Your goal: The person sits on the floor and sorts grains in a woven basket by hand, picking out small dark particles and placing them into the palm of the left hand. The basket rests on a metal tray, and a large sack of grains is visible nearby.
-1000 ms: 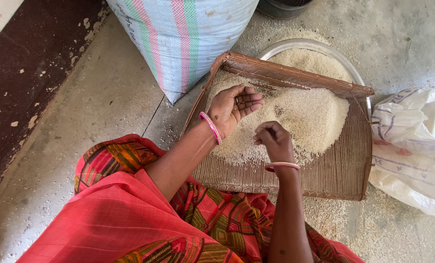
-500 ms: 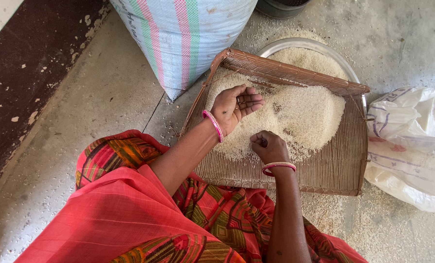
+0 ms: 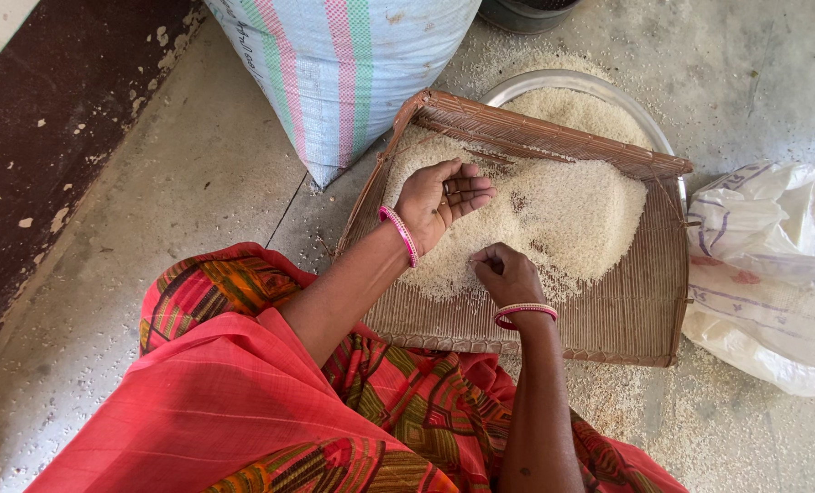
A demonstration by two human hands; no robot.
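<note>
Floor point(image 3: 179, 183) of grey concrete fills the left, edged by a dark, flaking strip point(image 3: 42, 128) along the far left. Beside it stands a woven sack point(image 3: 334, 73), pale blue with pink and green stripes, its lower corner just beside the tray. Below, the person's red patterned cloth point(image 3: 243, 393) covers the lap.

Next comes the tray point(image 3: 608, 310), a flat woven winnowing basket with a raised brown rim at its far edge, lying on the floor in front of the person. Rice point(image 3: 572, 219) lies heaped across its upper half and thins out toward the near edge.

The left hand point(image 3: 439, 205) hovers over the left side of the heap, palm turned up and cupped, fingers half curled; whether grains lie in the palm cannot be told. A pink bangle point(image 3: 398, 236) circles that wrist.

The right hand point(image 3: 506, 272) sits lower, at the near edge of the rice, its fingers bunched together in a pinch with the tips down among the grains; what they have hold of is too small to tell. A pink and white bangle point(image 3: 524, 312) rings this wrist.

Behind the tray, a round metal dish point(image 3: 553, 84) holds more rice, its near side hidden by the tray's rim. Loose grains speckle the floor around it. At the far right lies a crumpled white bag point(image 3: 773, 274), just beside the tray's right edge.
</note>
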